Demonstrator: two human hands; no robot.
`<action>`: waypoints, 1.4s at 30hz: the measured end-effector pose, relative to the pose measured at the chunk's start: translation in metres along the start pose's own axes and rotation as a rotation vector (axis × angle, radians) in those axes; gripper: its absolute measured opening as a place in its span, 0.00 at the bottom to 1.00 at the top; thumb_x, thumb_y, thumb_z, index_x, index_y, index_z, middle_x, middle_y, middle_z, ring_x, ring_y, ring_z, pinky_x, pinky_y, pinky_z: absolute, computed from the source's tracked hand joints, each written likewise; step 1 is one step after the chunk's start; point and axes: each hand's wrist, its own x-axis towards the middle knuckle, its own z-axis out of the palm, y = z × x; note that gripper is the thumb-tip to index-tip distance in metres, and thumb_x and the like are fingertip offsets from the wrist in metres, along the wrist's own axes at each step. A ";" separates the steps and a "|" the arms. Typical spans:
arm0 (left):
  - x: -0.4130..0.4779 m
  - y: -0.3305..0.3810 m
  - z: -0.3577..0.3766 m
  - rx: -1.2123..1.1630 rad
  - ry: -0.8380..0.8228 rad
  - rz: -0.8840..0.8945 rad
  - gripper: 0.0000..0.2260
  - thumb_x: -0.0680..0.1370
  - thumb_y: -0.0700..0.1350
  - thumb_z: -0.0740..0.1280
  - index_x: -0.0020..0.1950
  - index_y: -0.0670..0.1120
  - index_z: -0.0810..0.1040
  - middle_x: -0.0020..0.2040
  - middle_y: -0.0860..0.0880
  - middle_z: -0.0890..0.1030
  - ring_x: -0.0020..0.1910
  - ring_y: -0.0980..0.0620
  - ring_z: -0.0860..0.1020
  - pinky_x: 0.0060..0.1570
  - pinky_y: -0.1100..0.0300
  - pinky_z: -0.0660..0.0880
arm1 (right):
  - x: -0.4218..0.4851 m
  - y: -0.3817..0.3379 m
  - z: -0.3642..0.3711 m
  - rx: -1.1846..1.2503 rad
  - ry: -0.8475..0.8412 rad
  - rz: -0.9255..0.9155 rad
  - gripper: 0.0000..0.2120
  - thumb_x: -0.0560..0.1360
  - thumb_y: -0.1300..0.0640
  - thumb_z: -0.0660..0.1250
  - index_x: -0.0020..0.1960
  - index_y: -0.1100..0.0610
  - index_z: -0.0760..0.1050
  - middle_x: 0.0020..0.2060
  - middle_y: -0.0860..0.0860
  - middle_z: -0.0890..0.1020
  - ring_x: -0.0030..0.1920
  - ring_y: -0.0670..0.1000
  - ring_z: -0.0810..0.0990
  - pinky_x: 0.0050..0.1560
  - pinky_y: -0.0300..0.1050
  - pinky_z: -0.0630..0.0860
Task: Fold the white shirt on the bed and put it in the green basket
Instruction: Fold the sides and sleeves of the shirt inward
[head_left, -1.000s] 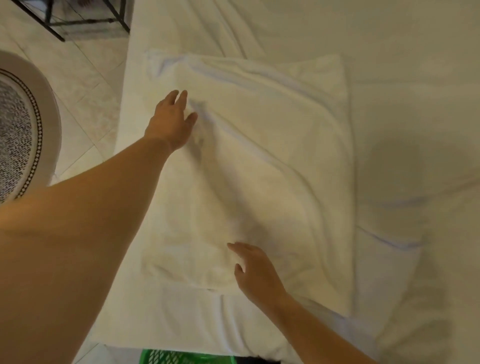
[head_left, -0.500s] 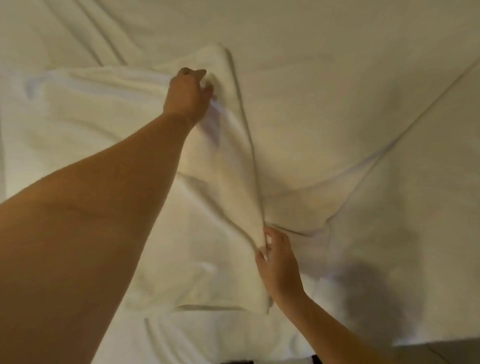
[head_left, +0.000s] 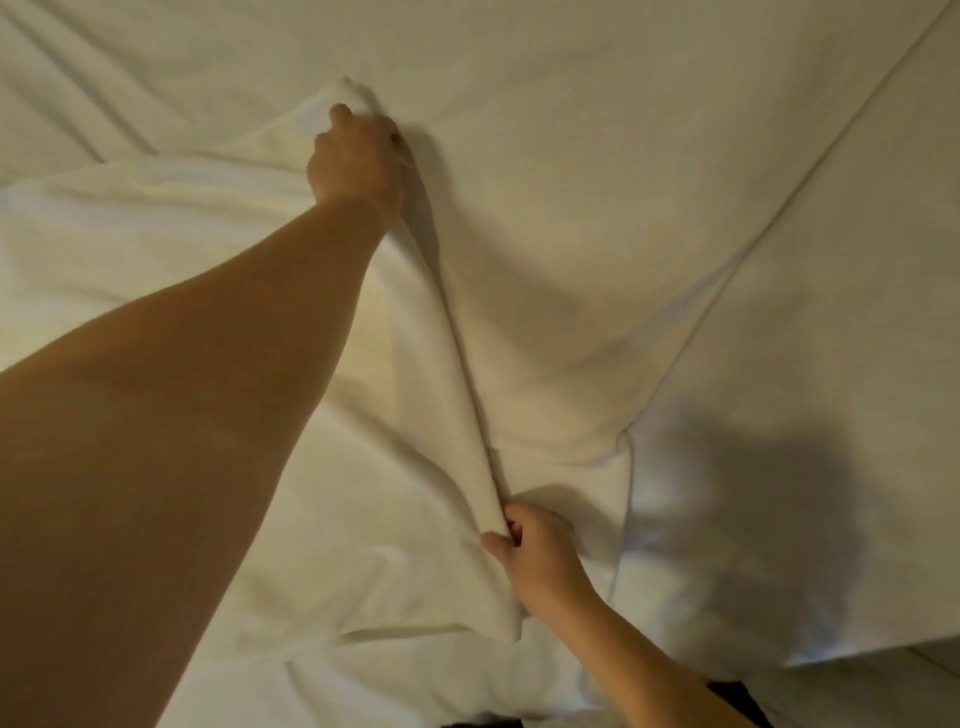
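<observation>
The white shirt (head_left: 415, 415) is soft, matte cotton, lying rumpled on the bed (head_left: 675, 156), whose smooth sheet shows long straight creases. One edge of the shirt is pulled up into a taut ridge running between my hands. My left hand (head_left: 356, 161), arm stretched far out, is closed around the far corner. My right hand (head_left: 535, 558), nearer me, pinches the near end of that ridge between thumb and fingers.
</observation>
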 end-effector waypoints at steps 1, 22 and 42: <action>0.001 0.002 0.000 0.029 -0.003 -0.009 0.16 0.82 0.44 0.59 0.69 0.48 0.77 0.66 0.41 0.72 0.63 0.35 0.74 0.60 0.43 0.74 | -0.001 0.001 -0.003 0.010 -0.007 -0.009 0.13 0.74 0.51 0.71 0.36 0.55 0.72 0.28 0.46 0.73 0.27 0.44 0.69 0.30 0.35 0.67; 0.041 0.172 -0.097 -0.558 0.125 -0.070 0.21 0.76 0.34 0.61 0.68 0.41 0.65 0.57 0.49 0.69 0.42 0.56 0.70 0.35 0.74 0.70 | -0.032 0.039 -0.228 0.279 0.133 -0.151 0.24 0.74 0.57 0.75 0.28 0.51 0.63 0.24 0.45 0.62 0.28 0.43 0.60 0.30 0.42 0.57; 0.026 0.412 -0.046 -0.097 -0.221 0.458 0.35 0.81 0.57 0.65 0.82 0.42 0.56 0.81 0.40 0.58 0.79 0.41 0.59 0.77 0.52 0.57 | -0.009 0.197 -0.381 0.217 0.398 0.098 0.12 0.74 0.64 0.71 0.55 0.52 0.79 0.43 0.49 0.85 0.41 0.49 0.83 0.35 0.36 0.75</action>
